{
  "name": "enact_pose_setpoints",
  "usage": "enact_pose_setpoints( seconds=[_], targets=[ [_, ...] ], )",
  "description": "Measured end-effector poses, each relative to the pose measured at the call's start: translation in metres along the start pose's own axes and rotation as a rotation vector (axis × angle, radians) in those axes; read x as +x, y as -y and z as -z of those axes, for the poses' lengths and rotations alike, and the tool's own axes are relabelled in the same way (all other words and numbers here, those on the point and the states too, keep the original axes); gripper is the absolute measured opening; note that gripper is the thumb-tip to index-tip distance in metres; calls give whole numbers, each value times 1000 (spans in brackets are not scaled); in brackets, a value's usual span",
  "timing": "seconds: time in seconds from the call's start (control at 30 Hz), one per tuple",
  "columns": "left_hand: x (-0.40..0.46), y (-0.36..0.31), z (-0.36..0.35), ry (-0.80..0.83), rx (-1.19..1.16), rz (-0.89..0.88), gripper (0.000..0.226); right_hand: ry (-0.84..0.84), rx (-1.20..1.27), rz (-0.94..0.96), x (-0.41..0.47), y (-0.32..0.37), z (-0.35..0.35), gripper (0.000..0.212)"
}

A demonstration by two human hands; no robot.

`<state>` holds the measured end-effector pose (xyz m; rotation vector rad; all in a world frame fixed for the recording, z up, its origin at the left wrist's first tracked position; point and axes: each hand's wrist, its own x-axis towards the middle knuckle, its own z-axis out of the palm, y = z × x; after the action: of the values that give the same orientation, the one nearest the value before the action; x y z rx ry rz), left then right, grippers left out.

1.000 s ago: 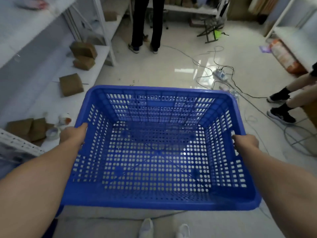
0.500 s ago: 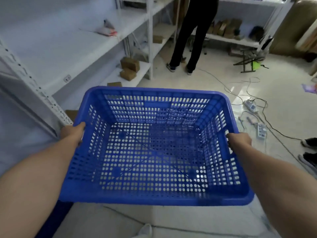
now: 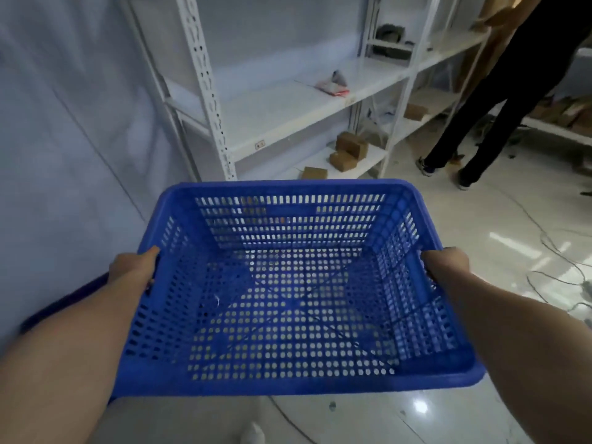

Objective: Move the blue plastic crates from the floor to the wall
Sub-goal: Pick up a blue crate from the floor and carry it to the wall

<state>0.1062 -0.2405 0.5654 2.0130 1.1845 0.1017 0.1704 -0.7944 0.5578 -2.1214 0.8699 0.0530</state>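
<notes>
I hold an empty blue perforated plastic crate (image 3: 288, 384) in front of me, lifted off the floor and roughly level. My left hand (image 3: 134, 267) grips its left rim. My right hand (image 3: 445, 265) grips its right rim. The pale wall (image 3: 64, 139) fills the left side of the view. Low down beside my left forearm, against that wall, a dark blue edge (image 3: 64, 304) shows; it looks like another crate, mostly hidden by my arm.
A white metal shelving rack (image 3: 208, 100) stands ahead along the wall, with several small brown boxes (image 3: 349, 150) on its lowest shelf. A person in black trousers (image 3: 487, 116) stands at the right. Cables (image 3: 557, 261) trail over the glossy floor at the right.
My view has swung left and upward with the crate still in both hands; the wall and rack post have come into view and the standing person has shifted to the right edge.
</notes>
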Motion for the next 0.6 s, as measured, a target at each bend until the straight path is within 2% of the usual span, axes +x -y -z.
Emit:
enact_pose_setpoints(
  seconds=[0.17, 0.37, 0.47, 0.6],
  targets=[
    [16, 66, 69, -91, -75, 136, 50, 121, -94, 144, -24, 61, -64, 22],
    [46, 141, 157, -231, -108, 249, 55, 248, -233, 248, -79, 127, -174, 24],
    [64, 170, 201, -292, -85, 307, 49, 309, -218, 287, -117, 155, -231, 22],
    [95, 221, 261, -348, -96, 348, 54, 406, -208, 371, -169, 197, -308, 29]
  ],
)
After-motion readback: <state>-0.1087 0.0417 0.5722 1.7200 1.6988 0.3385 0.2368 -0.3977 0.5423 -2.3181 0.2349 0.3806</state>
